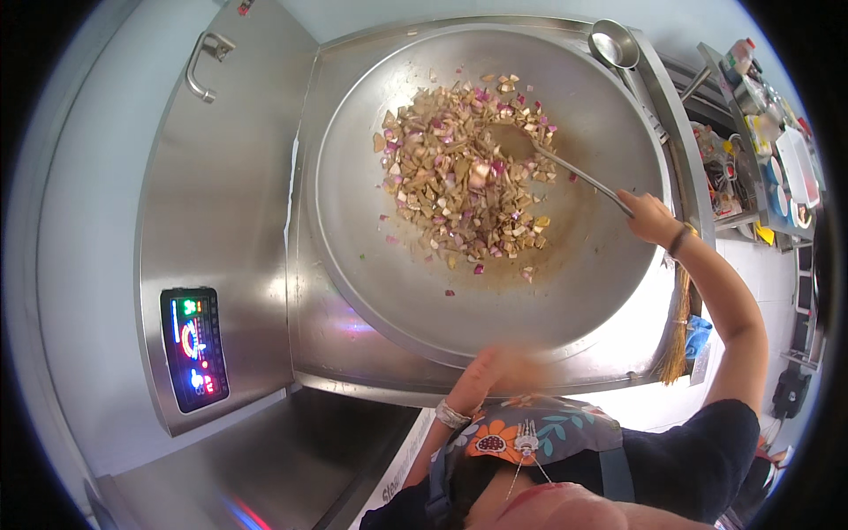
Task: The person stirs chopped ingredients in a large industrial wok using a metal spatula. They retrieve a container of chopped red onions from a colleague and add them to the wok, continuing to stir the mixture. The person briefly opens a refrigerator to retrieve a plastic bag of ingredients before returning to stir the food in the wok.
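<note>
A large metal wok [411, 318] lies before me. Chopped purple onion and pale brown pieces [457, 179] are heaped in its upper middle, with a few scattered lower down. Over the wok's right side, my right hand [648, 217] grips the long metal handle of a wok ladle [513, 142]. The ladle's head rests among the pieces at the heap's right edge. At the wok's near rim, close to my apron [570, 424], is my left hand [478, 381]. Its fingers are blurred, and whether they hold anything cannot be made out.
A second ladle [614, 45] lies at the far right corner of the steel stove. A bamboo brush [677, 331] and blue cloth [698, 336] hang at the right edge. The left steel panel [225, 218] carries a lit control display [195, 349]. Shelves [735, 215] with containers stand right.
</note>
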`<state>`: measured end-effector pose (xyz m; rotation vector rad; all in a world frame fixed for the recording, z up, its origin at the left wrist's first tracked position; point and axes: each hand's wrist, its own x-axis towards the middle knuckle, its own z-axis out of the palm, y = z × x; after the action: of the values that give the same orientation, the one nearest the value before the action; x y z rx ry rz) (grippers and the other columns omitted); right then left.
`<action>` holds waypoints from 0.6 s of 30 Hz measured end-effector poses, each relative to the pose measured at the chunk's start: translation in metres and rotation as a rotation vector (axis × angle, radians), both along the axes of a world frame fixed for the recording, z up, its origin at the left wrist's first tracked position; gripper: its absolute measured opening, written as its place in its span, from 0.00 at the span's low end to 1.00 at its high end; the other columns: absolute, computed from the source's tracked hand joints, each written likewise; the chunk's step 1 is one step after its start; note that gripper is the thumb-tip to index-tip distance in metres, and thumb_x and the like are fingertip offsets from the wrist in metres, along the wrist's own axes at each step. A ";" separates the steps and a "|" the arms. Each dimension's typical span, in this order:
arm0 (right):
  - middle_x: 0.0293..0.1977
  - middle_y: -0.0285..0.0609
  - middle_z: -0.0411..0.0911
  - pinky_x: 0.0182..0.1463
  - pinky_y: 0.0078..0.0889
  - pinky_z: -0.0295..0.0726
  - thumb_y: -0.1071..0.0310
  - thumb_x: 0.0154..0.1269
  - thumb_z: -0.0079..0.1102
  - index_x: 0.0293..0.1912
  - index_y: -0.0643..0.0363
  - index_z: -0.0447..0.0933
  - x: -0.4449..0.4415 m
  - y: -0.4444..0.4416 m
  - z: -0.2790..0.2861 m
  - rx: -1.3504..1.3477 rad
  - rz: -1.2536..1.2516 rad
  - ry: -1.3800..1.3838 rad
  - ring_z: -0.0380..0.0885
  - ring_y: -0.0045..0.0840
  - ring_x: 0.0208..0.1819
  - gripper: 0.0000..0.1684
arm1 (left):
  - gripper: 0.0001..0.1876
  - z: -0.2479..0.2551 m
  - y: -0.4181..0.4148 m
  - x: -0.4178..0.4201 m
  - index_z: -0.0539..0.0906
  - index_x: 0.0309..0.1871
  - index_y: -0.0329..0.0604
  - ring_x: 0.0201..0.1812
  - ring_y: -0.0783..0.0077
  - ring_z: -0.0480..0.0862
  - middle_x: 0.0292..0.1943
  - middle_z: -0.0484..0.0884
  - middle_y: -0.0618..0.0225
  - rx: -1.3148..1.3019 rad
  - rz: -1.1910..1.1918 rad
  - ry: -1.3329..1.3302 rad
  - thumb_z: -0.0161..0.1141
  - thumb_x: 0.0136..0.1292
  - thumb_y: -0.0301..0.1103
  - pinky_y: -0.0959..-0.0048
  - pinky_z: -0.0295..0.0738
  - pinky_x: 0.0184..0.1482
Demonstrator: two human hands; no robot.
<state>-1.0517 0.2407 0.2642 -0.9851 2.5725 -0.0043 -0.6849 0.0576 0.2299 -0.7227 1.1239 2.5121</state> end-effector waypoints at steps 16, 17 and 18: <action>0.24 0.47 0.76 0.24 0.36 0.75 0.72 0.52 0.53 0.46 0.64 0.65 -0.105 -0.199 -0.037 0.009 0.305 0.347 0.77 0.36 0.25 0.19 | 0.12 -0.034 -0.013 0.031 0.67 0.51 0.46 0.41 0.75 0.75 0.42 0.72 0.68 0.112 0.235 -0.223 0.44 0.65 0.33 0.77 0.71 0.43; 0.24 0.45 0.76 0.24 0.36 0.75 0.71 0.53 0.52 0.45 0.64 0.65 -0.093 -0.212 -0.036 0.032 0.382 0.363 0.77 0.36 0.25 0.19 | 0.12 -0.033 -0.013 0.031 0.67 0.51 0.46 0.41 0.74 0.75 0.41 0.71 0.68 0.126 0.236 -0.229 0.44 0.65 0.33 0.77 0.71 0.44; 0.24 0.44 0.76 0.24 0.36 0.75 0.71 0.53 0.52 0.45 0.65 0.64 -0.081 -0.224 -0.036 0.049 0.458 0.381 0.77 0.36 0.25 0.18 | 0.12 -0.029 -0.014 0.028 0.67 0.51 0.46 0.41 0.74 0.75 0.41 0.71 0.69 0.088 0.214 -0.194 0.44 0.65 0.33 0.77 0.71 0.44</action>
<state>-1.1325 0.0164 0.2278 -1.6674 2.5826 0.4029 -0.6574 0.0441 0.2013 -1.0867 0.9070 2.5747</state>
